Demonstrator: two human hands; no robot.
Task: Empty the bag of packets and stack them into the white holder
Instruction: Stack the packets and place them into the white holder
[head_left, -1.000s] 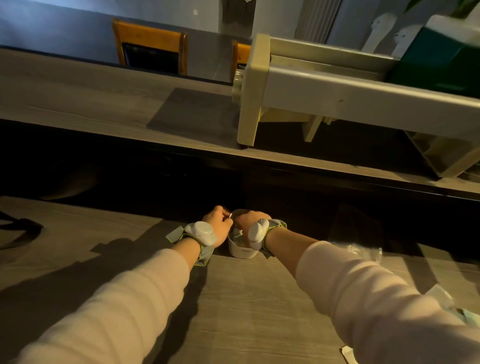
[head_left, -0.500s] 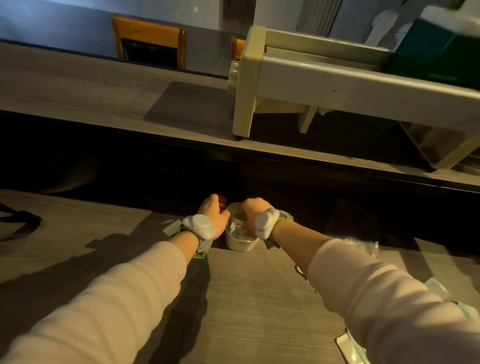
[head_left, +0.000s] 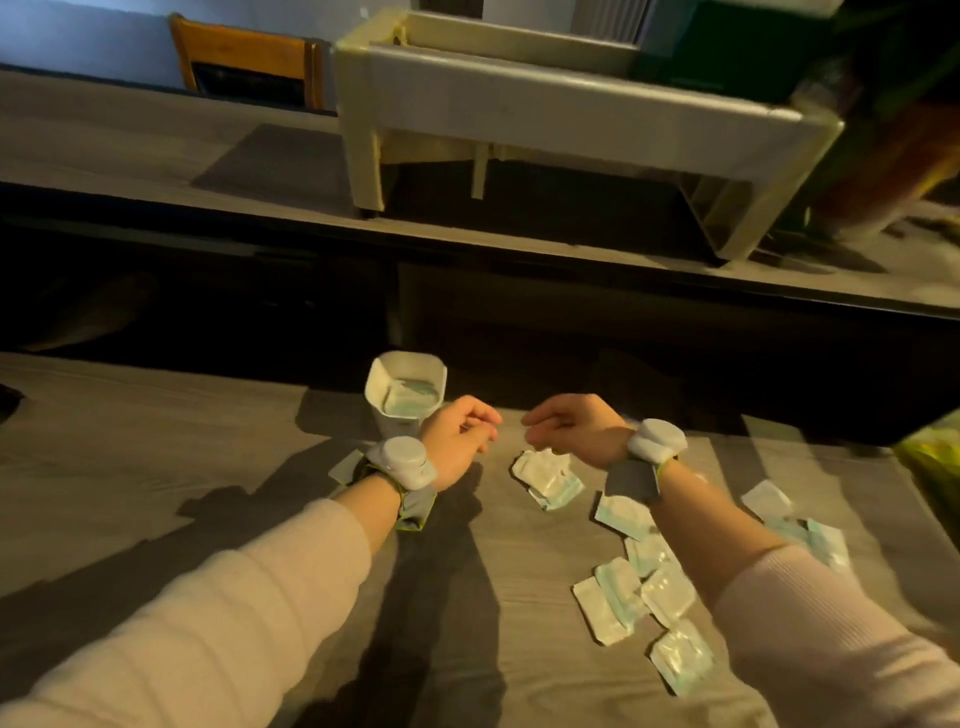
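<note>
white holder (head_left: 410, 387) partly stacked, left hand (head_left: 457, 441) and right hand (head_left: 576, 426) loosely curled, empty, packets (head_left: 644, 587) scattered on table (head_left: 156, 441)

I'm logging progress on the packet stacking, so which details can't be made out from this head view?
- How many packets are in the white holder: its walls hide all but the top one.
- Print on the loose packets: too small and blurred.
- Packets under the right forearm: the sleeve covers them.
- The bag: cut off by the right edge.
- Whether the left hand or right hand pinches anything: fingers curled, blurred.
</note>
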